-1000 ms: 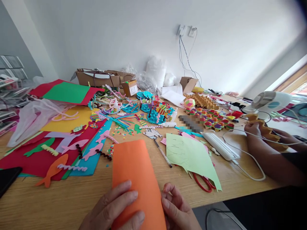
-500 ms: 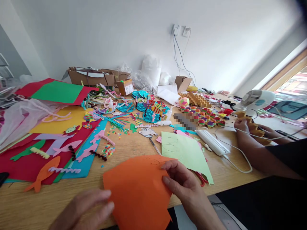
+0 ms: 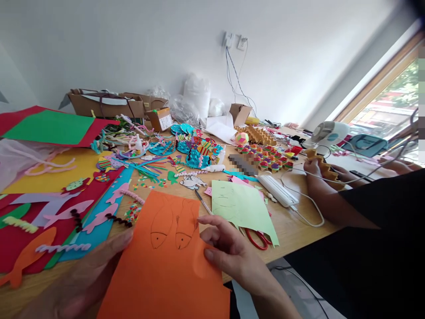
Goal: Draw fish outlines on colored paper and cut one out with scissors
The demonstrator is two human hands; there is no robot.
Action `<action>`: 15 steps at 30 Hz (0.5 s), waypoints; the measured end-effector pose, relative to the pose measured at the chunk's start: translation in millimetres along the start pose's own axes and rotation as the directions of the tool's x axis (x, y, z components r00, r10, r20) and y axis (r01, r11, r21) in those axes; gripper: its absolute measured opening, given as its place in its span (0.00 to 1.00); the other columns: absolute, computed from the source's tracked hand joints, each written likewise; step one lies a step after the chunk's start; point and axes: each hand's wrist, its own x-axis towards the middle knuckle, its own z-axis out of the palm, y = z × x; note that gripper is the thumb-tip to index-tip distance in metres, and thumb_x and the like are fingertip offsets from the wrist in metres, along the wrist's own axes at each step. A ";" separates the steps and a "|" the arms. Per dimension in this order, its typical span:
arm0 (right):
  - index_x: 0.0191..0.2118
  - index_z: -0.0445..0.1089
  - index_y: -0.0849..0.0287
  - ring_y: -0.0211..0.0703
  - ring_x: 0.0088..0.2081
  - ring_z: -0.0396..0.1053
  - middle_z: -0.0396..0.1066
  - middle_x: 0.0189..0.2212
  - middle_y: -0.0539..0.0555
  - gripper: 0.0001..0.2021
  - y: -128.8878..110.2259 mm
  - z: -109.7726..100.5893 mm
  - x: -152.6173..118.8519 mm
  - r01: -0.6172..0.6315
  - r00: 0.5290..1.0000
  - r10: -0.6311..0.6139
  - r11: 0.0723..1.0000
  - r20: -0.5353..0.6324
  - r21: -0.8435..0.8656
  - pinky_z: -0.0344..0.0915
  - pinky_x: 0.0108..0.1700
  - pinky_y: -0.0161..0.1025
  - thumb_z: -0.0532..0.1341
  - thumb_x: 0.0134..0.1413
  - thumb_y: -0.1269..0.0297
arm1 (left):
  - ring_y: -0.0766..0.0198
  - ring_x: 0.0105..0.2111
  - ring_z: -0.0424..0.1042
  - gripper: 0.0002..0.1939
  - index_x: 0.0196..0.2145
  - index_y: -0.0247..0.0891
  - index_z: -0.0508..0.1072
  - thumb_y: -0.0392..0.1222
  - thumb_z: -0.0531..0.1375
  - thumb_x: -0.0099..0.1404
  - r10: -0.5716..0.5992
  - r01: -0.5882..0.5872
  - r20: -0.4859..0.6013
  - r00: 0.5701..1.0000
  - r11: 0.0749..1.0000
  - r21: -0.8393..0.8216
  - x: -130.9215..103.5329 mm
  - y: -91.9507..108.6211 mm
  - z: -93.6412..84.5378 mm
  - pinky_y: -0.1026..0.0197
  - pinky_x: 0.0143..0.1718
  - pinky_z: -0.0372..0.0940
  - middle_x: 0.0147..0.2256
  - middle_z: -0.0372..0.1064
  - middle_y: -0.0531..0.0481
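Note:
An orange sheet [image 3: 166, 270] tilts up at the table's near edge, with two fish outlines drawn in dark line on its upper part. My left hand [image 3: 89, 270] holds its left edge, thumb near the upper side. On the right edge, my right hand [image 3: 229, 252] pinches the sheet between thumb and fingers. Behind it lies a light green sheet [image 3: 242, 208] with faint drawing. Red-handled scissors [image 3: 258, 239] stick out from under that green sheet, and a pen [image 3: 203, 202] lies to its left.
Paper fish [image 3: 28, 254] with twisted pipe cleaners lie on coloured sheets at left. A white power strip [image 3: 278, 190] and cable are at right. Another person's hands [image 3: 314, 173] hold cardboard egg tray pieces near a fan [image 3: 328, 133]. Boxes [image 3: 106, 106] stand along the wall.
The orange sheet has tilted up, so both fish drawings show. My left hand has closed on its left edge, where it was apart before. The view has shifted right.

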 end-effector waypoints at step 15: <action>0.47 0.68 0.61 0.56 0.51 0.63 0.66 0.50 0.62 0.20 25.2 -89.5 -27.9 -0.424 0.842 -0.326 0.095 -0.430 -0.901 0.62 0.49 0.52 0.53 0.48 0.76 | 0.53 0.41 0.73 0.22 0.53 0.34 0.64 0.42 0.58 0.61 -0.290 0.202 -0.247 0.924 0.923 -0.327 6.1 23.2 20.1 0.50 0.40 0.69 0.33 0.77 0.57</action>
